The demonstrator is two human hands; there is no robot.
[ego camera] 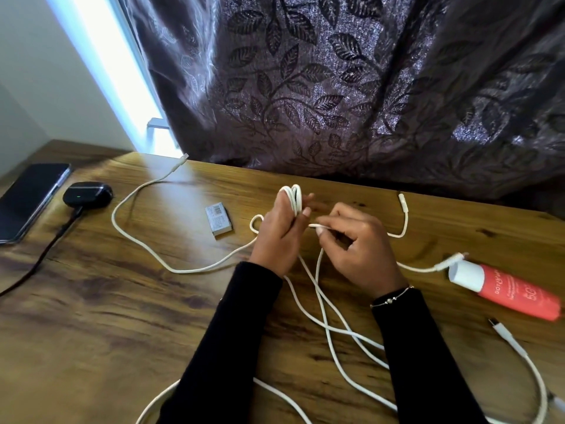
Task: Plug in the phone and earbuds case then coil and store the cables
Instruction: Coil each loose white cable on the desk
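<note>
A white cable (328,328) lies in long loops across the wooden table (101,301). My left hand (279,237) is raised with several turns of that cable wound around its straight fingers (294,198). My right hand (357,249) pinches the cable just beside the coil. A second white cable (134,237) curves off to the left, its plug near the window. The black phone (27,200) lies at the far left. The black earbuds case (87,194) beside it shows a green light and has a black cable (46,255) plugged in.
A small grey box (219,220) lies left of my hands. A red tube with a white cap (504,290) lies at the right. A dark leaf-patterned curtain (351,87) hangs behind the table's far edge. Loose cable ends lie at the right.
</note>
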